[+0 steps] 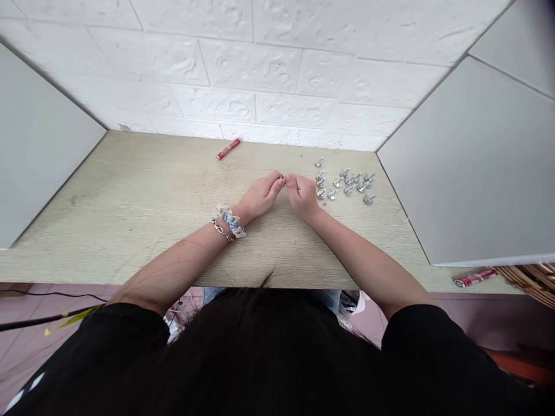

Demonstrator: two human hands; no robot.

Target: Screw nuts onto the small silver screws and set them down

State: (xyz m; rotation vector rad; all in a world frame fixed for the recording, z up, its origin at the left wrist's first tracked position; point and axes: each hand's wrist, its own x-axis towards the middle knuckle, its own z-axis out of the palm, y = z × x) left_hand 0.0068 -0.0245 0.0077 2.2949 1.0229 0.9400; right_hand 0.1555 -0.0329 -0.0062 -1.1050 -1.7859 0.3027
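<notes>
My left hand [261,195] and my right hand [300,193] meet over the middle of the wooden desk [143,202], fingertips pinched together on a tiny metal piece [284,179] that I cannot name. The left wrist wears a scrunchie and a chain bracelet [228,222]. Just right of my right hand lie several small silvery metal parts [347,183] in loose rows on the desk.
A red tube [228,148] lies near the back wall of white brick. Grey side panels close the desk in on the left [39,150] and right [472,173]. Another red tube [475,278] and a wicker basket [535,280] sit at the right front.
</notes>
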